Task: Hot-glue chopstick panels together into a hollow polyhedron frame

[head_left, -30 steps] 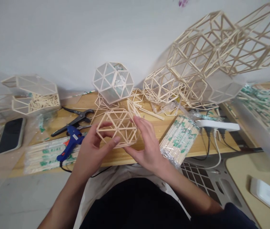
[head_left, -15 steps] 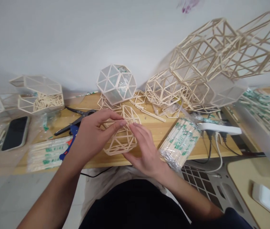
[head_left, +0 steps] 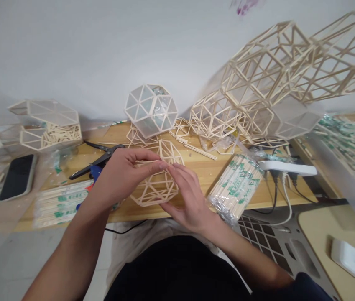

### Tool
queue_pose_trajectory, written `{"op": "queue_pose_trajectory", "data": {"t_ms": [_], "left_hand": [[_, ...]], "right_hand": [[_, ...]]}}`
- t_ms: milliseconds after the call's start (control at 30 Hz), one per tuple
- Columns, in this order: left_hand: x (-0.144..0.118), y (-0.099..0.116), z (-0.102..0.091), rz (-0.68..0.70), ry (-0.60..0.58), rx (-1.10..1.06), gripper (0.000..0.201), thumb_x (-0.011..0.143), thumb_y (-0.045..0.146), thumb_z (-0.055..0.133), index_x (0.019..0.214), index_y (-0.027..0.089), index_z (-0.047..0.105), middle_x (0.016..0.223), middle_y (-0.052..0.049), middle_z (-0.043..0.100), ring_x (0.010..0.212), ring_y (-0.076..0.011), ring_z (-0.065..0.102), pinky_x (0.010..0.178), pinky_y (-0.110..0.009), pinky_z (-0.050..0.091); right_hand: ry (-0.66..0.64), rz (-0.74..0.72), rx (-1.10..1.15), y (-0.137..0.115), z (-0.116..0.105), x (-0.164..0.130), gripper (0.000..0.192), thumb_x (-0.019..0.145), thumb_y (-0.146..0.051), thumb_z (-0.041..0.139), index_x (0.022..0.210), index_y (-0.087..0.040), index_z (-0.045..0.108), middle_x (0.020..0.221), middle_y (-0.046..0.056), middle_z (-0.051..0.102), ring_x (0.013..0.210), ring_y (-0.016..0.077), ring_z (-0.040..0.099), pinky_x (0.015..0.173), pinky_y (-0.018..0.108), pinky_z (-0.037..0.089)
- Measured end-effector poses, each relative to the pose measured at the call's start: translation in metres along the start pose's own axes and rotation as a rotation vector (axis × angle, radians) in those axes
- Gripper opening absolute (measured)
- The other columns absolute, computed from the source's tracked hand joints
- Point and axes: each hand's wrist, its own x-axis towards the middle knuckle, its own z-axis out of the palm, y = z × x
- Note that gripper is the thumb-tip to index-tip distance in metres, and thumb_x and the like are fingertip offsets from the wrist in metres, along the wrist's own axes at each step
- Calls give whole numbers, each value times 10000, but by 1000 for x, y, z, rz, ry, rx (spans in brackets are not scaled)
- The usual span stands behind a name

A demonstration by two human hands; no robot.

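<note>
A lattice frame of thin wooden sticks (head_left: 155,193) sits low over the table's front edge, between my two hands. My left hand (head_left: 130,172) reaches over it from the left, thumb and index finger pinched together at its upper joints. Whether a loose stick is between those fingertips, I cannot tell. From the right, my right hand (head_left: 187,195) grips the frame, fingertips on top close to the left thumb and its own thumb low at the near side. Behind my left wrist, a blue tool (head_left: 95,171) with an orange part is mostly hidden.
Black-handled scissors (head_left: 98,161) and bagged sticks (head_left: 61,202) lie left, near a phone (head_left: 18,176). A panelled polyhedron (head_left: 151,110) stands behind my hands. Large stick lattices (head_left: 268,67) lean at the back right. Another stick pack (head_left: 236,184) and a power strip (head_left: 288,168) lie right.
My left hand and forearm have shifted slightly, covering more of the blue tool. The fingertips of both hands are closer together. The lattice frame stays between my hands, tilted a little differently.
</note>
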Motion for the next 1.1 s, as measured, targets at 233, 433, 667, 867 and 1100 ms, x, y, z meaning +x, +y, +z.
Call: {"op": "queue_pose_trajectory", "data": {"t_ms": [233,433,667,867,1100], "left_hand": [[-1,1,4,-29,22,3,221,846,468,800,797,256,834,798,-2,796,767,-216,728,754,-313,565],[-3,0,7,-47,95,3,270,815,519,829,848,252,824,864,-21,807,826,-241,743,796,-352,587],[-31,-22,4,-130,182,-281,495,853,530,810,1240,256,671,987,-66,808,1001,-283,768,901,-411,595],[-57,-36,19,-123,188,-432,539,810,397,873,1266,264,619,877,-21,783,910,-253,772,888,-407,602],[-61,-36,29,-98,227,-497,573,795,259,891,1274,280,577,860,27,784,925,-188,769,999,-367,560]], "right_hand": [[5,6,5,0,0,0,903,983,-307,705,1703,-238,165,1522,178,574,1483,349,496,1194,597,486],[2,16,24,0,-2,0,887,969,-273,714,1693,-217,204,1539,176,558,1497,337,475,1213,585,467],[96,117,42,3,-10,3,889,930,-305,770,1669,-267,276,1561,161,558,1466,358,518,1185,610,483],[147,257,105,4,-14,10,902,876,-330,836,1637,-302,353,1526,136,601,1426,353,558,1180,619,478],[160,223,71,4,-12,12,915,870,-284,842,1640,-290,348,1525,140,600,1434,343,543,1193,615,465]]}}
